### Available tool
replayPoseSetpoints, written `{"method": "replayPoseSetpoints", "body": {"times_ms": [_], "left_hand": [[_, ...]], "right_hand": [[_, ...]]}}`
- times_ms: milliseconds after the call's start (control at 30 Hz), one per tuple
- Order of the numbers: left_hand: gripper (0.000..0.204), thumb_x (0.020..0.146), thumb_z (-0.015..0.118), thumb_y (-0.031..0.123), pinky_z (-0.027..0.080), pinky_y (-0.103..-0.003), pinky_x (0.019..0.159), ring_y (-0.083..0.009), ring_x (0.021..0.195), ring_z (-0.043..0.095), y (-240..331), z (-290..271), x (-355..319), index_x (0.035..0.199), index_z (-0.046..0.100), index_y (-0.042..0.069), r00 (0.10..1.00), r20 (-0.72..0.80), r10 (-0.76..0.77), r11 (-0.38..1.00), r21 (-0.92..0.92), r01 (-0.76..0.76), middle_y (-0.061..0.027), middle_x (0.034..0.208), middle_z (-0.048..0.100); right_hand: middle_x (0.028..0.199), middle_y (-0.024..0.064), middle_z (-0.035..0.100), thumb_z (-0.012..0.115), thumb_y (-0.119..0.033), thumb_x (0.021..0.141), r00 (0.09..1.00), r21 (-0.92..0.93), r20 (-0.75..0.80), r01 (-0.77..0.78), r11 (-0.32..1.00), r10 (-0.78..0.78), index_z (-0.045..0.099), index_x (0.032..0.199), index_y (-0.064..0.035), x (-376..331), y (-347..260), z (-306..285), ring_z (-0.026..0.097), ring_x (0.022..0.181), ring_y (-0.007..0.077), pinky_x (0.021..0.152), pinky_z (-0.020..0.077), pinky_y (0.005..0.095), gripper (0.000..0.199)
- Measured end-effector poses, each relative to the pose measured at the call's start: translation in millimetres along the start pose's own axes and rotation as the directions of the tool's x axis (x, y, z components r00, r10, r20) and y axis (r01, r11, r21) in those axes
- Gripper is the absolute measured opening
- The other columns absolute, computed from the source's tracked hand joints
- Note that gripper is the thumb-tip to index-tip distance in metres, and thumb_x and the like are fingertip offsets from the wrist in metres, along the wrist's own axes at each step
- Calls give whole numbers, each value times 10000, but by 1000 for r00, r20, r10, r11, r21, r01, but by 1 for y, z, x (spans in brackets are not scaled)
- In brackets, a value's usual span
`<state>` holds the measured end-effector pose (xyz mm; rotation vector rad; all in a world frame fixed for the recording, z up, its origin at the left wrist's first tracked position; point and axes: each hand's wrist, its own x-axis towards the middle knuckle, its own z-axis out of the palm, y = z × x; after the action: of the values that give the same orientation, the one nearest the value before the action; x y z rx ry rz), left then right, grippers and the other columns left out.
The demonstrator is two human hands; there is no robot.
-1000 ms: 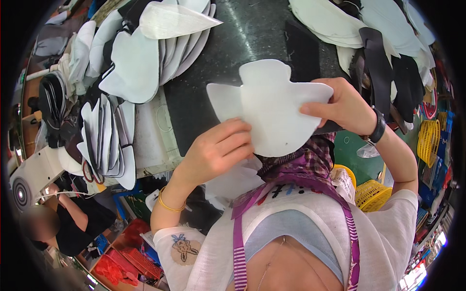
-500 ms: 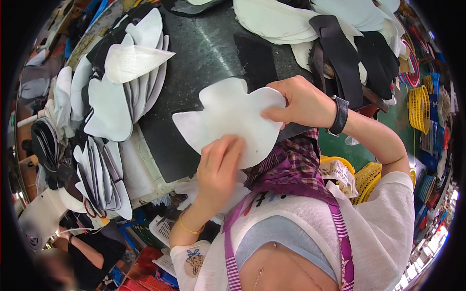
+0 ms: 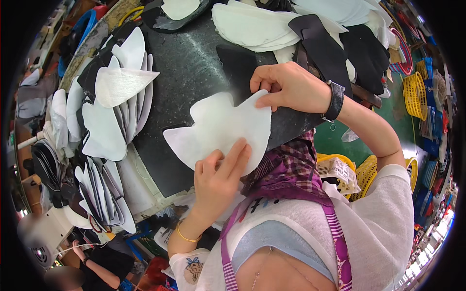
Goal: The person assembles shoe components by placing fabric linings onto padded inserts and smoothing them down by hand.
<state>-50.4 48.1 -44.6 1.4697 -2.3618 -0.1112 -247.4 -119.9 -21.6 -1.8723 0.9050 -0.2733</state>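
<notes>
A white, lobed piece of cut fabric [image 3: 218,128] lies on a black mat [image 3: 155,167] at the table's near edge. The thumb of my right hand [image 3: 289,89] presses on the piece's upper right corner, with the fingers curled behind in a pinch. My left hand [image 3: 213,177] rests on the lower part of the piece, index and middle fingers stretched over it and the others bent. A thin dark edge shows under the piece's left tip; whether that is a second layer I cannot tell.
Stacked white and black cut pieces [image 3: 104,131] crowd the table's left side. White pieces [image 3: 252,26] and black pieces [image 3: 323,46] lie at the far right. Yellow baskets [image 3: 365,177] stand beside me on the right. Another person's arm [image 3: 102,271] shows at lower left.
My right hand has shifted up along the white fabric piece, from its right lobe to the upper corner. The left hand stays on its lower part. The whole view has turned slightly.
</notes>
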Motion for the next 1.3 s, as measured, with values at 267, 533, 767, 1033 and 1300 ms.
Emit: {"method": "replayPoseSetpoints", "body": {"times_ms": [267, 533, 767, 1033, 1300], "left_hand": [[423, 656, 612, 35, 451, -265, 633, -170, 767, 508, -14, -12, 11, 1073, 661, 81, 1000, 1, 24, 994, -111, -24, 4, 1147, 621], [306, 608, 644, 48, 467, -235, 515, -154, 618, 546, -32, -5, 17, 912, 666, 72, 992, -115, 52, 968, -239, -79, -6, 927, 635], [329, 838, 611, 56, 523, -327, 603, -231, 759, 625, -35, -10, 25, 1161, 552, 30, 834, -175, -524, 820, -368, 438, -149, 1097, 558], [422, 794, 664, 62, 513, -302, 585, -221, 680, 626, -36, -2, 27, 1191, 544, -14, 818, -240, -523, 850, -209, 483, -154, 1053, 645], [257, 754, 670, -39, 476, -245, 504, -154, 663, 598, -29, 9, 6, 997, 608, 17, 683, -423, -595, 789, -468, 397, -86, 974, 624]], "right_hand": [[652, 115, 602, 688, -130, 693, 998, -327, -27, 44, 944, -56, 510, 890, -19, -2, -6, 7, 613, 656, 331, 596, 478, 393, 287], [827, 112, 551, 629, -60, 714, 931, -204, -2, 358, 911, -366, 588, 795, -25, 54, -28, 21, 582, 783, 297, 672, 467, 387, 97], [819, 105, 544, 660, -26, 719, 942, -237, 158, 326, 915, -295, 552, 860, -13, 83, -39, 32, 561, 754, 278, 655, 465, 374, 179], [931, 101, 512, 715, -67, 680, 921, -352, 117, 389, 851, -372, 560, 918, -21, 63, -40, 41, 515, 915, 290, 762, 445, 375, 288], [908, 90, 518, 695, -56, 691, 847, -509, 153, 510, 694, -510, 546, 855, -43, 46, -49, 46, 512, 856, 287, 751, 443, 370, 222]]}}
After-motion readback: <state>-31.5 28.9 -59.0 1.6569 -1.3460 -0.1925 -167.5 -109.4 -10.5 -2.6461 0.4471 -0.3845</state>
